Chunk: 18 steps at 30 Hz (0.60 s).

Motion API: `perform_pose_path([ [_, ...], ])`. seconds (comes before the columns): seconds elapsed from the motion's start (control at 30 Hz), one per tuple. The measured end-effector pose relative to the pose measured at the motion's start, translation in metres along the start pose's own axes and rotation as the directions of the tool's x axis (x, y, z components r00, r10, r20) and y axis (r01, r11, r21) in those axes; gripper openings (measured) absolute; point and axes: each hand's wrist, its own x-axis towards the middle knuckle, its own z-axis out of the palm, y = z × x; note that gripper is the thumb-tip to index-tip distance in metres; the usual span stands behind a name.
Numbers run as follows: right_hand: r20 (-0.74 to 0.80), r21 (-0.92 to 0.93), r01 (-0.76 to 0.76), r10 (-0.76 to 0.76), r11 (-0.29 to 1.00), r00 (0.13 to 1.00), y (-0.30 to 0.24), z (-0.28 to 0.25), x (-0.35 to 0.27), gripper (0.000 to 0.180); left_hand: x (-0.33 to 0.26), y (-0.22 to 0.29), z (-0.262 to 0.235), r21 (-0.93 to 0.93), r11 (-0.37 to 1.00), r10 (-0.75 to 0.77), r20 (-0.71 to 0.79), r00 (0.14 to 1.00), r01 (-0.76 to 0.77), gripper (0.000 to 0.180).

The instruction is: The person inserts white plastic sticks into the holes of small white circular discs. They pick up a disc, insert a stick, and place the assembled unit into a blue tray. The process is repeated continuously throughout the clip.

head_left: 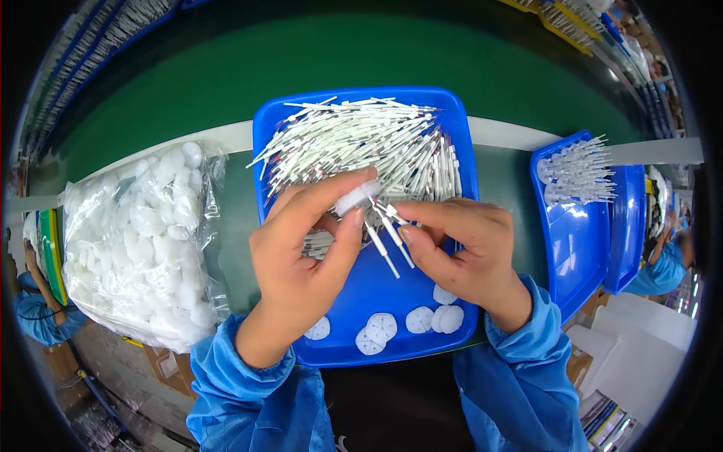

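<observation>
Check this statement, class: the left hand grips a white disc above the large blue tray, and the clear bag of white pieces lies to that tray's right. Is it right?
Not entirely: the head view shows the clear bag lying to the left of the large blue tray, not its right.

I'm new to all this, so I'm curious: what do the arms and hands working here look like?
They are a person's. The left hand and right hand are bare, with no gloves, rings or cables in sight. The left sleeve and right sleeve are long, bright blue and slightly shiny, with wrinkled fabric bunched toward the wrists.
</observation>
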Motion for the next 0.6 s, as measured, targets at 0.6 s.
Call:
perform_pose_path([
  [0.6,-0.108,-0.265,0.093,-0.125,0.960,0.986,0.006,0.012,0.000,0.013,0.001,0.013,0.006,0.469,0.855,0.203,0.090,0.975,-0.221,0.043],
])
